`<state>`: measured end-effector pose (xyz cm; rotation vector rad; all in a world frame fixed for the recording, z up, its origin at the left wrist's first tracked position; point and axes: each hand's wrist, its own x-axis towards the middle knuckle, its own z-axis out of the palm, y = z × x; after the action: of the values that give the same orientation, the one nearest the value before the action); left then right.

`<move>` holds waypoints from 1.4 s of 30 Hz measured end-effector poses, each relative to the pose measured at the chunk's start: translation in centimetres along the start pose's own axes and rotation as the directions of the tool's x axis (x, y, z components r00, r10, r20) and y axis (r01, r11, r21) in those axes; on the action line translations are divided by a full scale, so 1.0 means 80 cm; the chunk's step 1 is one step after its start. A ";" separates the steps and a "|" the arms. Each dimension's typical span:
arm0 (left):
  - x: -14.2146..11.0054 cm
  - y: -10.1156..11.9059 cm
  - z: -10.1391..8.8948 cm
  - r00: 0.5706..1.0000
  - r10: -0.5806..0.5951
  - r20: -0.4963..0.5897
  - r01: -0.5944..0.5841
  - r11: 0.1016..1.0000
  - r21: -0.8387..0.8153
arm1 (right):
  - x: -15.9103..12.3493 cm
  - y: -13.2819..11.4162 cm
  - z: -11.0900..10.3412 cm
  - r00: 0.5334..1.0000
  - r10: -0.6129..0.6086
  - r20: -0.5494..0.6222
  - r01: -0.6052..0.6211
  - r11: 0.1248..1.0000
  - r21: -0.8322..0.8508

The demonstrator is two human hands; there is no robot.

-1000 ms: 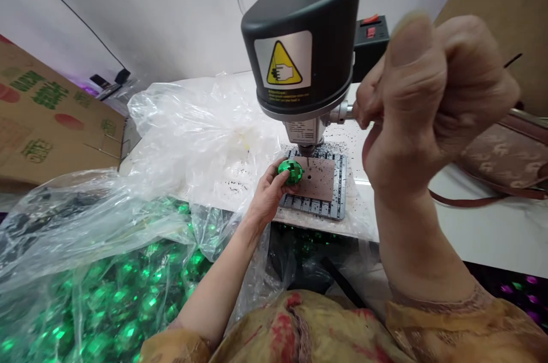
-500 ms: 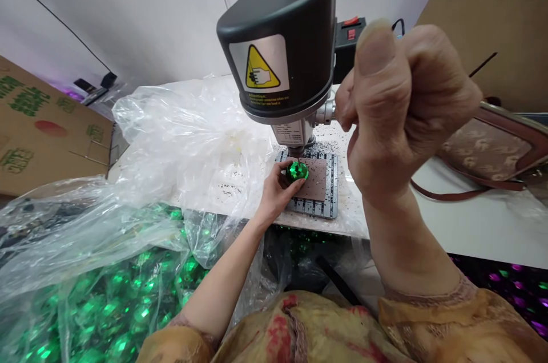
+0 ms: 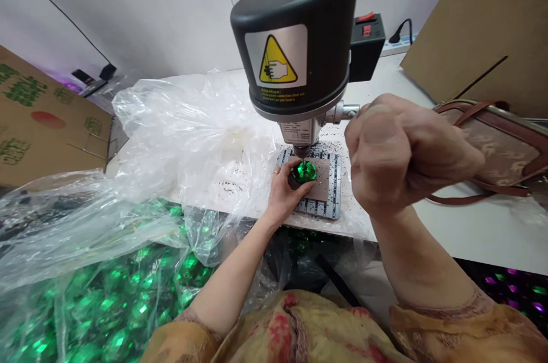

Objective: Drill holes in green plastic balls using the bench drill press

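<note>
A shiny green faceted ball (image 3: 305, 172) sits under the bit of a black drill press (image 3: 295, 15), on a brownish pad (image 3: 322, 187) over the slotted metal base (image 3: 334, 209). My left hand (image 3: 284, 190) pinches the ball from its left side between thumb and fingers. The drill chuck (image 3: 302, 150) is just above the ball, and the thin bit appears to reach its top. My right hand (image 3: 398, 152) is closed in a fist at the machine's right side, around the feed lever, most of which it hides. The lever's metal hub (image 3: 345, 112) shows beside it.
Crumpled clear plastic (image 3: 188, 140) covers the table's left side, above many green balls (image 3: 107, 300) in a bag. Dark shavings dot the white table (image 3: 428, 226). A brown bag (image 3: 505, 140) and a cardboard box (image 3: 466, 26) stand right; another box (image 3: 47, 117) stands left.
My right fist has come down with the lever. The chuck and bit now sit closer to the ball. My left hand still holds it; the whole view has shifted slightly.
</note>
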<state>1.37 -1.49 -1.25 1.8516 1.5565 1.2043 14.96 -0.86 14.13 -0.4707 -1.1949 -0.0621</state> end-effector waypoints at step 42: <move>-0.056 0.029 -0.018 0.980 0.171 -0.100 -0.167 0.985 0.044 | 0.041 -0.005 0.024 0.980 0.197 -0.023 -0.195 0.978 0.077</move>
<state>1.52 -6.62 -0.14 2.0074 1.5075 1.3756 14.41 0.18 17.71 -0.5179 -1.1113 0.1442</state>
